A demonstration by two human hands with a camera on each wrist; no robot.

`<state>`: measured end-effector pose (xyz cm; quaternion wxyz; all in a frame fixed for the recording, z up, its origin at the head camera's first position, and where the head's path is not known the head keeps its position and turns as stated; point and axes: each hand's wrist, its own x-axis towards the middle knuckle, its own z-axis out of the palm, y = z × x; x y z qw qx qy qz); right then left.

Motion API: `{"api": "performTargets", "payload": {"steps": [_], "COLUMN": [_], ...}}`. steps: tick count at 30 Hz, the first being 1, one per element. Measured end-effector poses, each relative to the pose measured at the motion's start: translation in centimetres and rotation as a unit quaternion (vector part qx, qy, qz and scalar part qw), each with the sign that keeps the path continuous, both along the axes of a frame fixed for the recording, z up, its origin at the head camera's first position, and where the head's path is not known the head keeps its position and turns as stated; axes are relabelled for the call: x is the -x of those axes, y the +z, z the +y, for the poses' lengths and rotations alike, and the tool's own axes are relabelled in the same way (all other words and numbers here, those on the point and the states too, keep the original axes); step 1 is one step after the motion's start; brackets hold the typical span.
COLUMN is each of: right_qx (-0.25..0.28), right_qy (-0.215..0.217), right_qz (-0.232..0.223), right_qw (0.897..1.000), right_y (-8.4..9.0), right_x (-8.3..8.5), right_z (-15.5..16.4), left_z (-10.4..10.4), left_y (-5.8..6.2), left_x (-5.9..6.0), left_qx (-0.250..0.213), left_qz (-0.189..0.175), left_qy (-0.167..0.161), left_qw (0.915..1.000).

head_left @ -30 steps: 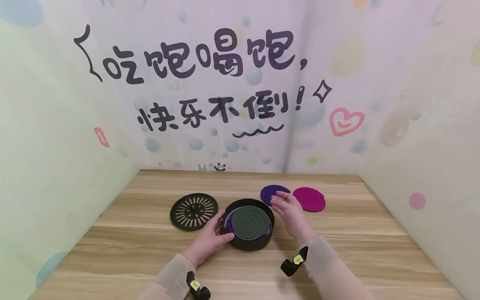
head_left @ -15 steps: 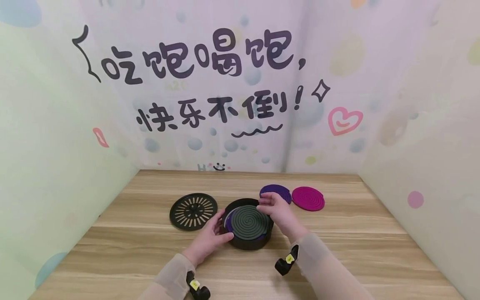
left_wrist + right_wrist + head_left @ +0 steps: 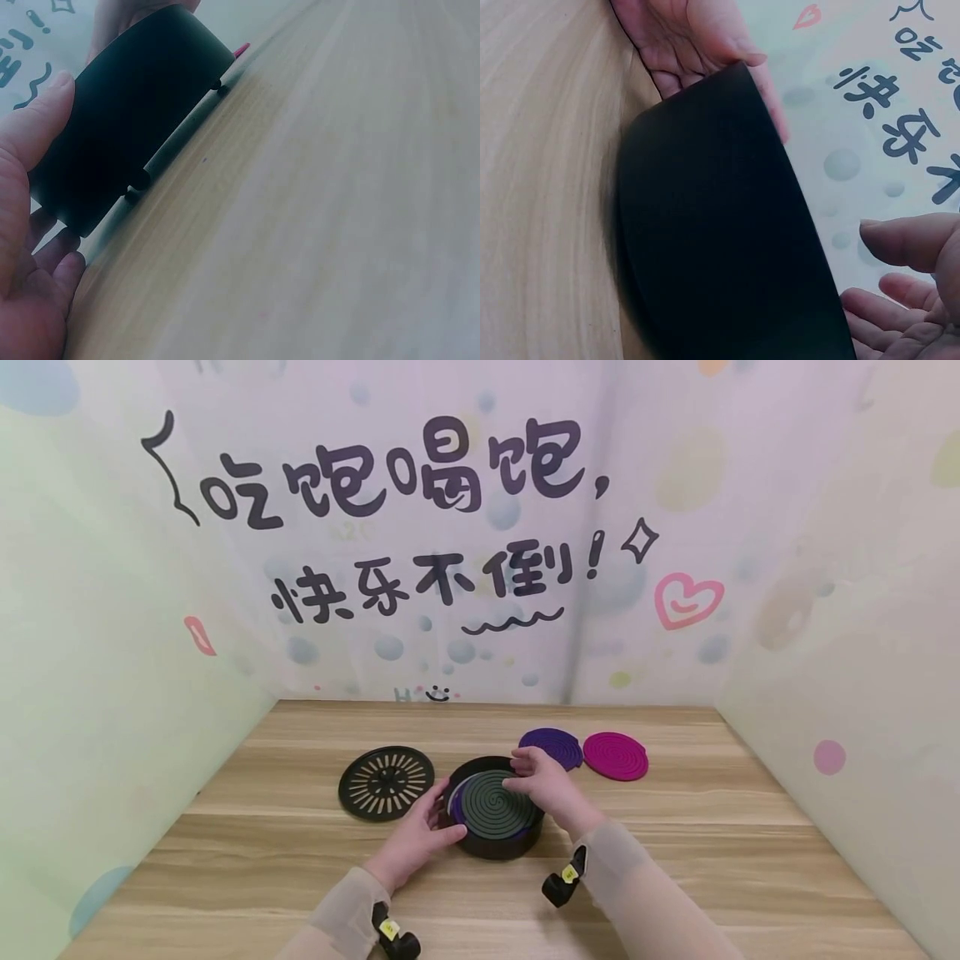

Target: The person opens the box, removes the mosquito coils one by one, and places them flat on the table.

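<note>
Black slotted lid (image 3: pixel 386 782) left of tin (image 3: pixel 491 843); purple coil (image 3: pixel 553 747), pink coil (image 3: pixel 616 756) beyond. Left hand (image 3: pixel 416 841) gripping tin; right hand (image 3: pixel 542 782) fingers relaxed, resting on green coil (image 3: pixel 491 803).

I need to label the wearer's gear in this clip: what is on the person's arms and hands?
Both arms wear sheer, pale beige sleeves that gather at the wrists. The left hand and right hand are bare: no gloves show. Under each wrist sits a small black camera unit with a yellow sticker: left wrist camera, right wrist camera. No cables show.
</note>
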<state>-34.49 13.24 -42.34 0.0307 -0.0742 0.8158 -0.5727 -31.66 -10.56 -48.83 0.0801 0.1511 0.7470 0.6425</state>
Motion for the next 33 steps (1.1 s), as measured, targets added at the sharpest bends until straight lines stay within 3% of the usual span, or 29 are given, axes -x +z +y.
{"api": "performTargets", "payload": {"steps": [9, 16, 25, 33], "right_qx": [-0.022, -0.069, -0.039, -0.057], "right_qy": [-0.002, -0.007, -0.010, -0.011], "right_qz": [-0.006, 0.006, 0.019, 0.028], "right_qw": [1.000, 0.998, 0.999, 0.998], "right_y": [0.13, -0.23, -0.52, -0.75], "right_x": [-0.10, -0.01, -0.04, 0.03], "right_z": [-0.37, -0.75, -0.65, -0.63], "left_z": [-0.15, -0.13, -0.08, -0.04], "left_y": [0.02, 0.05, -0.03, -0.20], "left_x": [0.01, -0.02, 0.01, 0.11], "left_qx": [-0.001, -0.004, -0.005, -0.006], "left_qz": [-0.002, -0.006, -0.001, -0.001], "left_qy": [0.000, -0.002, -0.001, -0.002], "left_qw": [1.0000, 1.0000, 1.0000, 1.0000]}}
